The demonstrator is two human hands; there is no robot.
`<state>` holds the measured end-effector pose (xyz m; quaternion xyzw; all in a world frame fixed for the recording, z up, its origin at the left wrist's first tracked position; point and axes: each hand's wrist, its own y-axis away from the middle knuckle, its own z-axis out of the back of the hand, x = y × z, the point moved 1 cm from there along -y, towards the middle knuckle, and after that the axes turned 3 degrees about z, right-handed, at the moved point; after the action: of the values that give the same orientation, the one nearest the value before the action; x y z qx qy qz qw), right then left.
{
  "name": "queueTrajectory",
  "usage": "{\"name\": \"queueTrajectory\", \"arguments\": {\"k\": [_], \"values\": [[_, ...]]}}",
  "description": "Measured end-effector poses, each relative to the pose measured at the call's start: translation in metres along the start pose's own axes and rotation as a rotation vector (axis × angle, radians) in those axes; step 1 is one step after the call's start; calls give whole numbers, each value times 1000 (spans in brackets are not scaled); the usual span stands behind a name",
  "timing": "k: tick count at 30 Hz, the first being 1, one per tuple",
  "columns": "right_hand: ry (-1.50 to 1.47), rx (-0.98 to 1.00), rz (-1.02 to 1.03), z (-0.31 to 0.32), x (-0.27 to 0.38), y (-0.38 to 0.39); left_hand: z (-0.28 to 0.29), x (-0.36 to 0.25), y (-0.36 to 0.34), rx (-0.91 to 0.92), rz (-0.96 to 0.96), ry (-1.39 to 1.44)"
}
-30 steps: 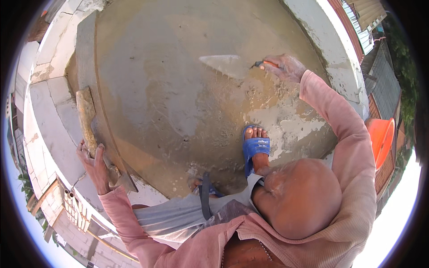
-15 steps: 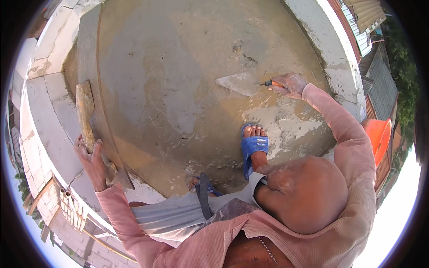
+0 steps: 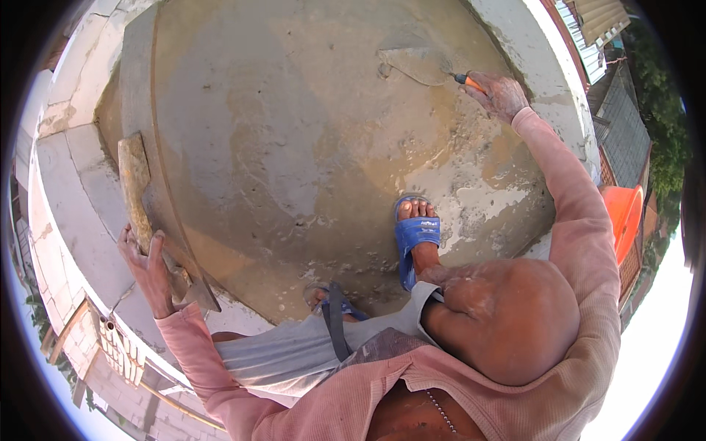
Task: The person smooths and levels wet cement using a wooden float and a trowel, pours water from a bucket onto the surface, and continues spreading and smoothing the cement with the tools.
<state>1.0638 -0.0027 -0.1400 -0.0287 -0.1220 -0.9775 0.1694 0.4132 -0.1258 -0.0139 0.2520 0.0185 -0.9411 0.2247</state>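
Note:
My right hand (image 3: 501, 97) is closed round the orange and black handle of a pointed trowel (image 3: 425, 66). Its blade lies flat against wet grey-brown mortar (image 3: 294, 140) toward the far right. On the left, a long wooden float (image 3: 138, 73) rests along the mortar's edge, its board stretching far ahead. My left hand (image 3: 151, 268) grips the near end of the float's thick, worn handle (image 3: 134, 176), thumb on one side and fingers on the other. Part of the handle's near end is hidden by that hand.
Pale block walls border the mortar on the left (image 3: 73, 176) and right (image 3: 544, 81). My feet, in blue sandals (image 3: 418, 234), stand in the wet surface. Rough, puddled mortar lies beside the right foot. An orange bucket (image 3: 624, 217) stands beyond the right wall.
My right hand has carried the trowel farther away and slightly right across the mortar, onto the pitted patch. The left hand and the float have barely shifted.

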Motion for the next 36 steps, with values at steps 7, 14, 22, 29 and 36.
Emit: {"name": "queueTrajectory", "arguments": {"k": [7,14,22,29,36], "values": [[-55,136,231,-3,29,11,4,2,3,21,-26,-42],[-688,82,-519,-17,23,-170,9,2,6,-21,31,46],[-291,440,157,-31,156,-99,25,10,13,-71,100,33],[-393,453,467,-37,178,-37,27,5,19,-65,82,85],[-240,-295,-253,-39,30,-230,32,-10,20,-110,85,61]]}}
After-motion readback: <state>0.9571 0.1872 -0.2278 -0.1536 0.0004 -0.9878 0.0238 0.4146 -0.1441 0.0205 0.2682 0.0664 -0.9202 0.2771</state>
